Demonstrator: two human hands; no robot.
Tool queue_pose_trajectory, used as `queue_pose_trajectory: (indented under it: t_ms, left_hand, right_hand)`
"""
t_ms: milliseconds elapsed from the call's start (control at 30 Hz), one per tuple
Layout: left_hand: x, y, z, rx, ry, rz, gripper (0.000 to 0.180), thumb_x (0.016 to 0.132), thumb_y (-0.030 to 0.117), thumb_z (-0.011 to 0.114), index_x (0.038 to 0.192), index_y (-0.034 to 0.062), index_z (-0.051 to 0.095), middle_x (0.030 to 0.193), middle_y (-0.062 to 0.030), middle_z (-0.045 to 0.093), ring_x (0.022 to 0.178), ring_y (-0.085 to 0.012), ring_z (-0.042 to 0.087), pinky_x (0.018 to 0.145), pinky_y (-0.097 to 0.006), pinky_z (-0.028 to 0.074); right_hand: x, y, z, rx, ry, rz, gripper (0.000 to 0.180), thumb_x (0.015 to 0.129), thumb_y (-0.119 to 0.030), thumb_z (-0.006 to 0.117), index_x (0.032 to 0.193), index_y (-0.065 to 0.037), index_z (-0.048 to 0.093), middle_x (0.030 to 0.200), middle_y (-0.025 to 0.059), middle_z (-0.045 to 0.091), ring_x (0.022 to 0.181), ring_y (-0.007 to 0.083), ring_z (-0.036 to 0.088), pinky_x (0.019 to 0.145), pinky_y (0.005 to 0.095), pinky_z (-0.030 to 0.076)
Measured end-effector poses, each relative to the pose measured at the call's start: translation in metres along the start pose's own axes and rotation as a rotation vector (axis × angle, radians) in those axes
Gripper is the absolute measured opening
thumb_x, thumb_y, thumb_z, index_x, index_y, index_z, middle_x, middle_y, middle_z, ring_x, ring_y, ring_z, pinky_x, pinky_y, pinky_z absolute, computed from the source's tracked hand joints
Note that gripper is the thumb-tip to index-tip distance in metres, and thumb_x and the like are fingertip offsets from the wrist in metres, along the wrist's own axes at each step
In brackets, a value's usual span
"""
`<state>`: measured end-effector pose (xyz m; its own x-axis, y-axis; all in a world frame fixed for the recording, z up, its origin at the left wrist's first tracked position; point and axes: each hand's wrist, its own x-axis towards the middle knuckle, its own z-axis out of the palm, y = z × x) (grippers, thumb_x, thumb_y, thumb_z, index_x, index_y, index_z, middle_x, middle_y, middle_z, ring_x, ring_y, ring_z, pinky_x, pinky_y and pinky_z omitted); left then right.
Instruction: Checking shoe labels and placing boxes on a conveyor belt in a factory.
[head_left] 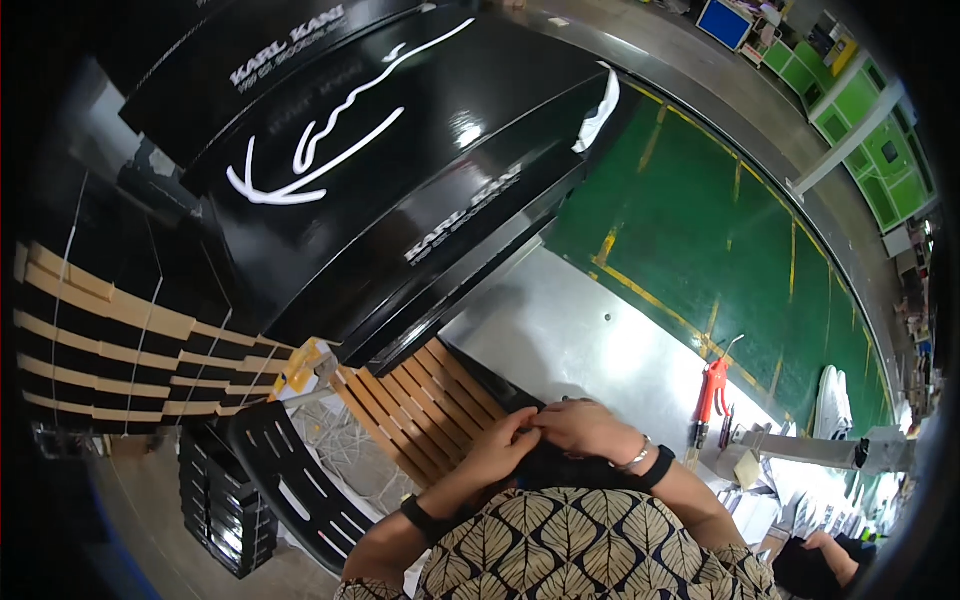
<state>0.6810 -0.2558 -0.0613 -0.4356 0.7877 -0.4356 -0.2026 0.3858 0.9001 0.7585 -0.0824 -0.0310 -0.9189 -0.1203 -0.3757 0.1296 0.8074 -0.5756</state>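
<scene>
My left hand [497,450] and my right hand [588,428] meet in front of my body, by the near edge of a bare metal tabletop [570,320]. Both have their fingers bent and pressed together, tip to tip. Whatever lies between the fingertips, if anything, is too small to make out. Dark cloth or material [555,468] shows just below the hands. To the left of them is a brown slatted surface [420,405]. A red air blow gun [712,390] lies on the tabletop to the right, apart from my right hand.
Large glossy black boxes [400,150] rise ahead on the left, beside stacked black-and-tan boxes [130,345]. A black plastic chair [300,490] stands at left. Right are a green floor [700,210], a white shoe [832,402] and another person's hand [832,555].
</scene>
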Motion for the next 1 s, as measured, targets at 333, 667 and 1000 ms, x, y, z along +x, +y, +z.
queue_pose_trajectory:
  t_ms: [333,667,1000]
  left_hand:
    - [0.013,-0.040,0.020,0.199,-0.053,-0.051,0.038,0.085,0.026,0.059,0.112,-0.0006,0.054,0.100,-0.0141,0.062,0.093,-0.0209,0.060,0.081,-0.030,0.046]
    - [0.092,-0.069,0.027,0.412,-0.298,-0.037,0.030,0.083,0.011,0.059,0.110,0.0009,0.054,0.095,-0.0074,0.059,0.090,-0.0158,0.055,0.082,-0.028,0.043]
    - [0.119,0.043,0.084,0.758,-0.522,0.236,0.039,0.088,0.024,0.054,0.120,0.0037,0.048,0.112,-0.0176,0.055,0.103,-0.0327,0.052,0.087,-0.039,0.041]
  right_hand:
    - [-0.103,0.115,0.042,-0.161,0.325,0.585,0.023,0.081,-0.022,0.053,0.099,-0.009,0.057,0.093,0.0101,0.061,0.086,0.0278,0.060,0.074,0.0407,0.049]
    - [-0.127,0.143,0.078,0.072,0.679,0.511,0.027,0.071,-0.011,0.055,0.098,-0.011,0.060,0.096,0.0088,0.056,0.092,0.0275,0.056,0.079,0.0367,0.046]
    - [-0.139,0.158,0.070,0.414,0.672,0.595,0.014,0.075,-0.021,0.054,0.086,-0.016,0.062,0.089,0.0043,0.059,0.083,0.0240,0.059,0.068,0.0369,0.047]
